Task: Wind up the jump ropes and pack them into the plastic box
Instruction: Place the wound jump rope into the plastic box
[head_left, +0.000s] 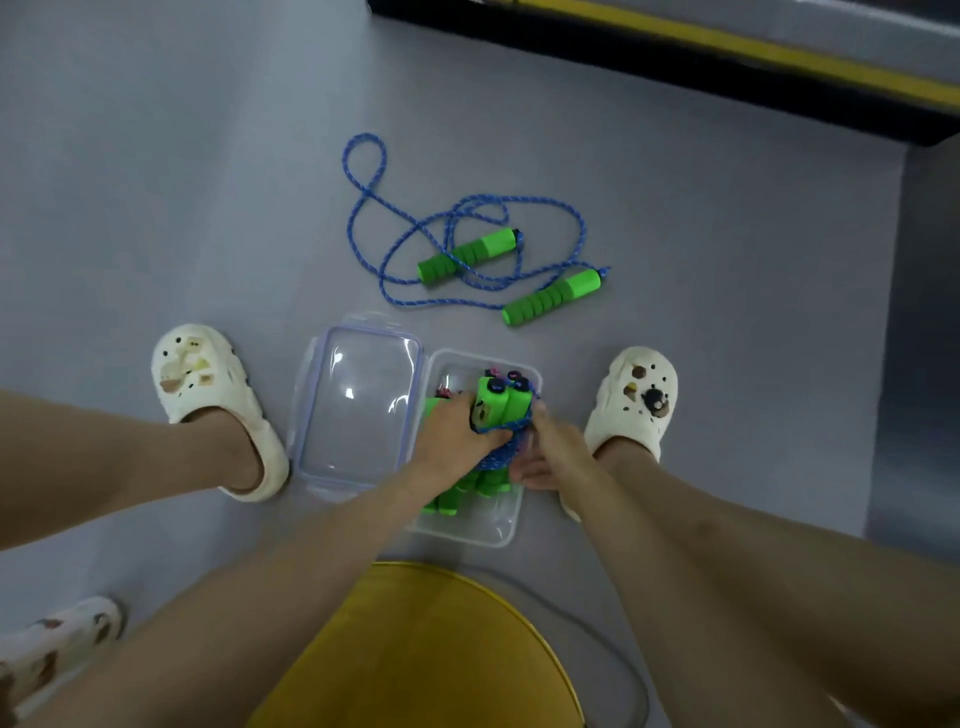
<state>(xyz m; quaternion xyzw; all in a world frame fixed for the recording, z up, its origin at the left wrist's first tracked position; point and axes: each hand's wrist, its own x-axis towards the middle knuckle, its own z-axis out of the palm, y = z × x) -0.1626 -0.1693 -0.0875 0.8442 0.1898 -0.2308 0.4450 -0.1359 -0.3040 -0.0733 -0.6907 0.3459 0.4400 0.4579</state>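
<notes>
A clear plastic box (498, 535) stands on the grey floor between my feet. Inside it lie green-handled jump ropes, partly hidden by my hands. My left hand (452, 436) grips a wound bundle (501, 405) of two green handles wrapped in blue rope, held over the box. My right hand (545, 454) touches the blue rope on the bundle's right side, its fingers lying along it. Farther out on the floor, a loose jump rope (467, 249) with blue cord and two green handles lies spread in loops.
The box's clear lid (358, 405) lies flat on the floor just left of the box. My feet in white clogs (208, 379) (636, 400) flank the box and lid. A yellow stool seat (415, 649) is under me. A black and yellow ledge (675, 47) runs along the far right.
</notes>
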